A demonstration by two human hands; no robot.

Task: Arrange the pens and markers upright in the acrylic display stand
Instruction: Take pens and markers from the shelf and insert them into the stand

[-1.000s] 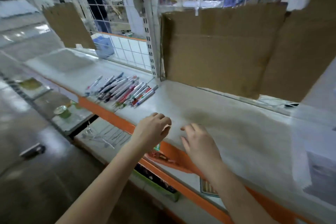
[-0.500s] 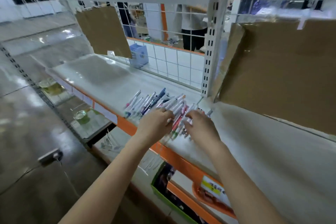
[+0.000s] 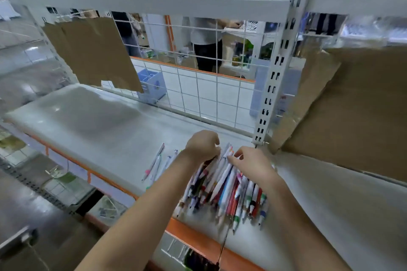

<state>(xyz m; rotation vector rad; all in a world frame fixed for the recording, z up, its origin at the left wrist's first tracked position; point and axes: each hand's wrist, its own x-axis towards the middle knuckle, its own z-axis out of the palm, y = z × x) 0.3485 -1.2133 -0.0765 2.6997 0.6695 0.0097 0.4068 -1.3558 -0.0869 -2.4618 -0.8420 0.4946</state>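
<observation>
Bundle of pens (image 3: 224, 187) lies fanned on the smooth pale shelf (image 3: 99, 125), slim white barrels with coloured caps (blurred). Left hand (image 3: 202, 145) grip curled round the bundle's far ends; right hand (image 3: 253, 164) pinches one tip. A few loose pens (image 3: 155, 161) lie just left.

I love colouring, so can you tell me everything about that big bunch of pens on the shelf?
The bunch of pens is a tight, fanned pile lying flat on the pale shelf, near its orange front edge. Mostly white plastic barrels with red, blue, green and black parts, blurred. The left hand grips its far end; the right hand touches it with curled fingers. A few stray pens lie apart.
</observation>
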